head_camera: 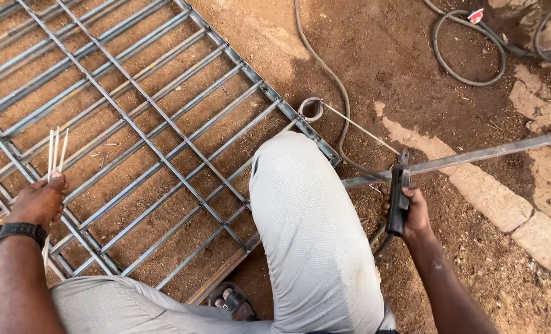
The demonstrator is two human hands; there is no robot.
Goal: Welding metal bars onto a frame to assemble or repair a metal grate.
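My left hand (pixel 40 201) is closed around a small bundle of thin welding rods (pixel 56 148) that stick up over the metal grille (pixel 164 124). My right hand (pixel 414 213) grips a black electrode holder (pixel 399 192). A single rod (pixel 359 127) clamped in it points up-left, its tip at a metal ring (pixel 311 109) on the grille's edge. My bent knee in light grey trousers (pixel 306 216) sits between the two hands.
The steel grille lies flat on red-brown dirt. A long steel bar (pixel 473 156) runs right from the grille's corner. Cables (pixel 467 55) coil on the ground at top right. Pale stone slabs (pixel 535 229) lie at right. A sandalled foot (pixel 232 303) shows below.
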